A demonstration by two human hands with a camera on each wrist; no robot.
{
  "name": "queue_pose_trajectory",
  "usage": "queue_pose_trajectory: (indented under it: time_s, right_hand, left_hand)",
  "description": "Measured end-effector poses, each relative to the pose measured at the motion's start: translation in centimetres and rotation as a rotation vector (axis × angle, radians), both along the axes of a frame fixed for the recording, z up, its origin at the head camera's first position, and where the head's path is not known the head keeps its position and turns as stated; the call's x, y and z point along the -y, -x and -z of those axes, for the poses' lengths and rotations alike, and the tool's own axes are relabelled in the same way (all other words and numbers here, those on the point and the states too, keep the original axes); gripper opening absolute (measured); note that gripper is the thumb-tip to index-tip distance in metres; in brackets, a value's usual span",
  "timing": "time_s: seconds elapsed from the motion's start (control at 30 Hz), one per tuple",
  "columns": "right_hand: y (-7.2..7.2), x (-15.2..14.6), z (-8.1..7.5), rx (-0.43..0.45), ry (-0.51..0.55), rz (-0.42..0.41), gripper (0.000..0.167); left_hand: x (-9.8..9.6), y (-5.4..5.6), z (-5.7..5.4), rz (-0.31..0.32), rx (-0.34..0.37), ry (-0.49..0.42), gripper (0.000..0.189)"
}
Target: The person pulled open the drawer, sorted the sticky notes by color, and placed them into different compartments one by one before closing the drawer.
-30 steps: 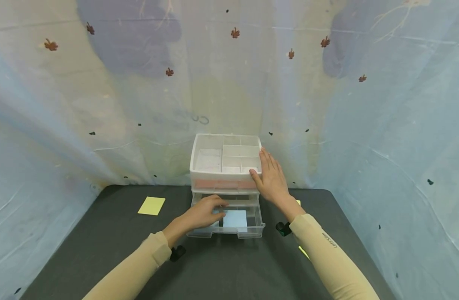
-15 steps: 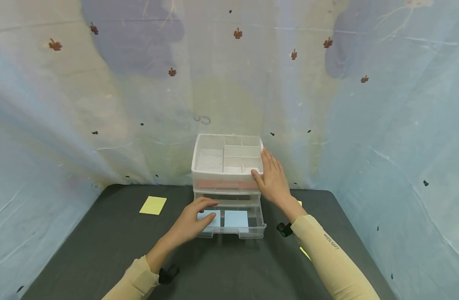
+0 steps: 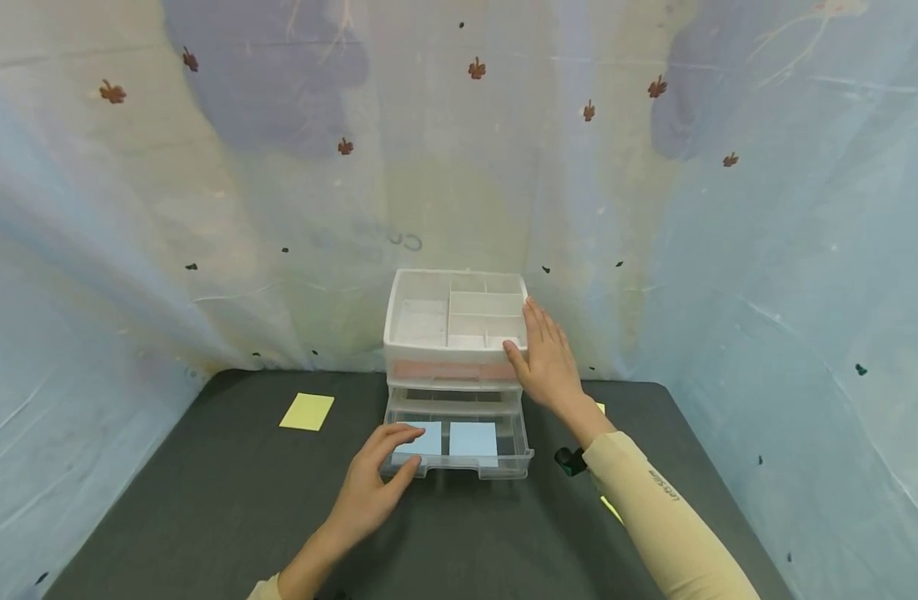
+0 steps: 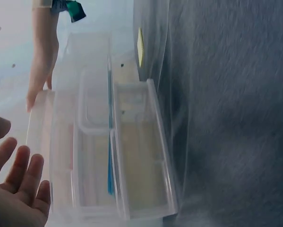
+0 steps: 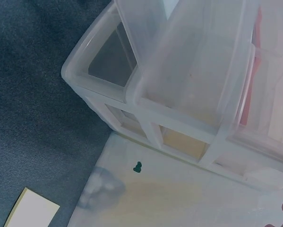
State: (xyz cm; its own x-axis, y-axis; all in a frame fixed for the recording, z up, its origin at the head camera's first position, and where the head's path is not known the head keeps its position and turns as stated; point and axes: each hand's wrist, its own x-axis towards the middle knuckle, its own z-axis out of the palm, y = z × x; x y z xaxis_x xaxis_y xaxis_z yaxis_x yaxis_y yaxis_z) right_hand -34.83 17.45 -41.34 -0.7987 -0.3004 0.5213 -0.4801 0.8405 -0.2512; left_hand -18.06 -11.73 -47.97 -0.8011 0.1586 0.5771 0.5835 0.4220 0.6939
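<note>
A translucent plastic drawer organizer [image 3: 459, 325] with a divided top tray stands at the back of the table. Its lower drawer [image 3: 507, 433] is pulled out. Two light-blue squares of paper, a left one [image 3: 428, 437] and a right one [image 3: 474, 439], lie side by side in it. My left hand [image 3: 372, 483] hovers at the drawer's front left corner, fingers loosely bent and apart, holding nothing. In the left wrist view that hand [image 4: 18, 189] is spread beside the organizer. My right hand [image 3: 550, 362] rests along the organizer's upper right edge with straight fingers.
A yellow sticky note [image 3: 307, 412] lies on the dark table [image 3: 226, 500] to the left. Another yellow piece [image 3: 611, 509] is partly hidden under the right forearm. Something pink shows inside the upper drawer [image 3: 454, 369]. A patterned curtain [image 3: 459, 183] hangs close behind.
My left hand has drawn back from over the lower drawer toward the front left, uncovering the left blue paper. The right hand has stayed on the organizer's edge.
</note>
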Motion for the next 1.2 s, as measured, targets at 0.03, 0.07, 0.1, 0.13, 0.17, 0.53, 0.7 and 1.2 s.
queue_pose_trajectory:
  time_s: [0.03, 0.07, 0.1, 0.13, 0.17, 0.53, 0.7, 1.2]
  right_hand:
    - [0.0, 0.0, 0.0, 0.0, 0.002, -0.002, 0.078]
    - [0.0, -0.1, -0.1, 0.001, 0.005, -0.004, 0.078]
    - [0.0, -0.1, -0.1, 0.001, 0.005, -0.005, 0.078]
    - [-0.1, -0.1, -0.1, 0.002, 0.008, -0.009, 0.078]
    - [-0.1, -0.1, -0.1, 0.002, 0.012, -0.01, 0.078]
    - [-0.2, -0.1, -0.2, -0.017, 0.018, -0.018, 0.078]
    - [-0.3, -0.1, -0.2, -0.015, 0.023, -0.022, 0.077]
    - [0.0, -0.1, -0.1, 0.0, 0.013, -0.015, 0.076]
  left_hand:
    - [-0.1, -0.3, 0.0, -0.006, -0.016, -0.014, 0.04]
    - [-0.3, -0.5, 0.1, -0.009, -0.033, -0.028, 0.04]
    - [-0.4, -0.7, 0.2, -0.006, -0.044, -0.043, 0.04]
    - [-0.6, -0.9, 0.3, 0.002, -0.049, -0.06, 0.04]
    - [-0.8, -1.1, 0.5, 0.014, -0.055, -0.074, 0.039]
    - [-3.2, -2.2, 3.0, 0.135, 0.305, -0.324, 0.027]
    - [-4.3, -2.3, 3.7, 0.154, 0.517, -0.441, 0.03]
    - [-6.4, -1.0, 5.5, 0.214, 0.758, -0.565, 0.048]
